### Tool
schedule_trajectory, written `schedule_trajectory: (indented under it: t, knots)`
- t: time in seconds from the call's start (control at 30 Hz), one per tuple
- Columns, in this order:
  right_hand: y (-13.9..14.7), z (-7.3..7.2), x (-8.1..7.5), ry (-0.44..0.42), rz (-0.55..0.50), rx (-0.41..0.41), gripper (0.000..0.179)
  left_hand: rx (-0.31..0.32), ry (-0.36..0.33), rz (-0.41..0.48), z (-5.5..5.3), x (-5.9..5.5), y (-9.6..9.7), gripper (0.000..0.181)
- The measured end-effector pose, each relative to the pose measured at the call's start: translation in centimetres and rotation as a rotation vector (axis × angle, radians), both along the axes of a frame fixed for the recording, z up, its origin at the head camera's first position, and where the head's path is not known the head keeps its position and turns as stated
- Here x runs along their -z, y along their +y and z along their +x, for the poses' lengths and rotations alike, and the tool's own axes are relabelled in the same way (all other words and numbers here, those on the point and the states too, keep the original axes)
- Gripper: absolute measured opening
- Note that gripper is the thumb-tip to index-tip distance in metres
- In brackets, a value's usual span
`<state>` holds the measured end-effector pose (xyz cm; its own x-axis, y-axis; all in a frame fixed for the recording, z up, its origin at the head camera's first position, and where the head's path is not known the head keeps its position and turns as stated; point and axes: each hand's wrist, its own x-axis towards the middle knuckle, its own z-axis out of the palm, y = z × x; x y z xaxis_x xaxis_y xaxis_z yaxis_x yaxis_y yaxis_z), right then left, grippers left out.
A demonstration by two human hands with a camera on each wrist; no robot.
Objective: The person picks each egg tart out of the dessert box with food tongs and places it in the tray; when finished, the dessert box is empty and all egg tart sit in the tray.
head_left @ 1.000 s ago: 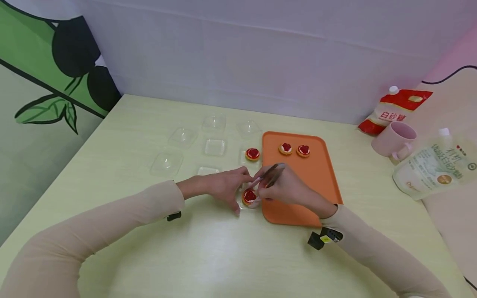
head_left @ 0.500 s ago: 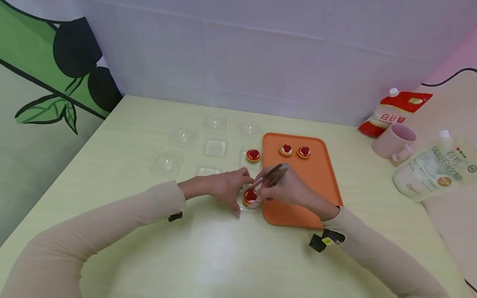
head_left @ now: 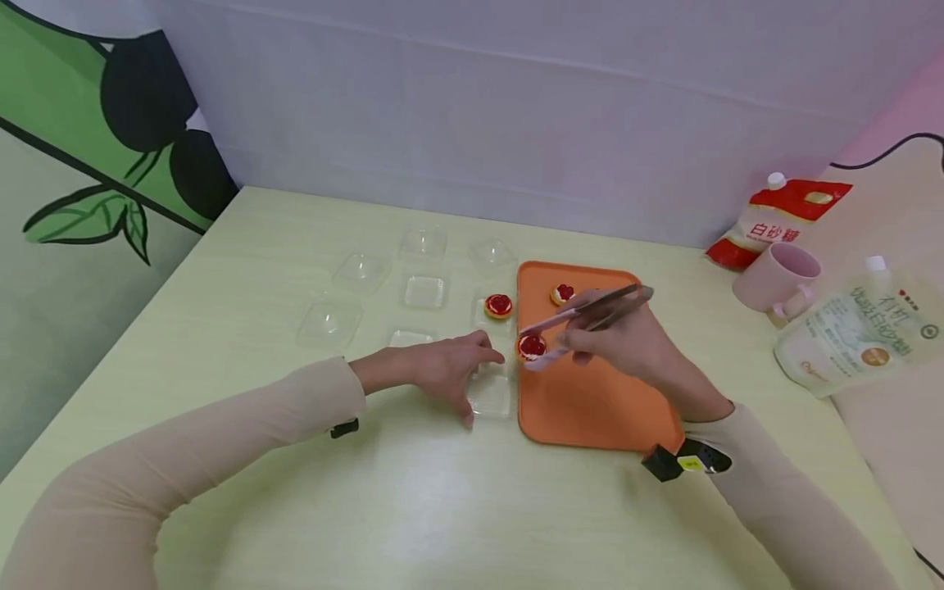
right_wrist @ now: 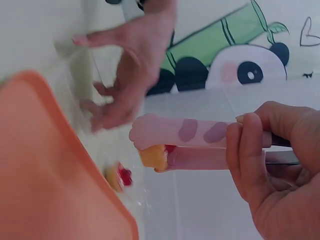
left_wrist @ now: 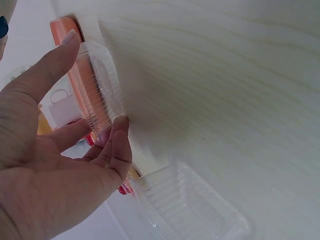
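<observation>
My right hand (head_left: 627, 340) grips a pair of tongs (right_wrist: 205, 130) with pink, paw-shaped tips. Between those tips is a small tart (head_left: 532, 346) with red fruit and white cream, over the left edge of the orange tray (head_left: 575, 410). My left hand (head_left: 451, 369) holds a clear plastic box (head_left: 490, 395) on the table just left of the tray, thumb on one side and fingers on the other. The box has nothing inside. Another tart (head_left: 498, 306) sits in a clear box behind it. On the tray a further tart (head_left: 563, 293) shows beside my right hand.
Several clear lids and bases, such as a base (head_left: 424, 292) and a lid (head_left: 330, 324), lie on the table's left half. At the right stand a pink mug (head_left: 778, 277), a red and white sugar bag (head_left: 780, 221) and a pale pouch (head_left: 855, 340).
My right hand has moved right and slightly up, lifting the tart out of the box with the tongs. It now hides the second tart on the tray. My left hand has stayed put.
</observation>
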<state>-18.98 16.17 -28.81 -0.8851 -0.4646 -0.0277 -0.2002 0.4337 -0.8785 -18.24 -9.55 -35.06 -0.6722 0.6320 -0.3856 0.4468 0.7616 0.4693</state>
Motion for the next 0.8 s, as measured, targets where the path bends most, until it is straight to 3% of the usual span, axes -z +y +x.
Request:
schedule_trajectory:
  t: [0.17,0.47,0.8]
  knots:
    - [1.6,-1.8,-0.3,0.028,0.022,0.071,0.022,-0.004,0.003,-0.003,0.2,-0.2,-0.1,0.091]
    - [3.2,-4.6,2.7,0.001,0.034,0.157,0.028,-0.01,-0.017,-0.004,0.3,-0.4,0.0,0.09]
    - [3.5,-6.0,4.2,0.003,0.064,0.222,0.031,-0.009,-0.011,-0.016,0.4,-0.5,0.1,0.09]
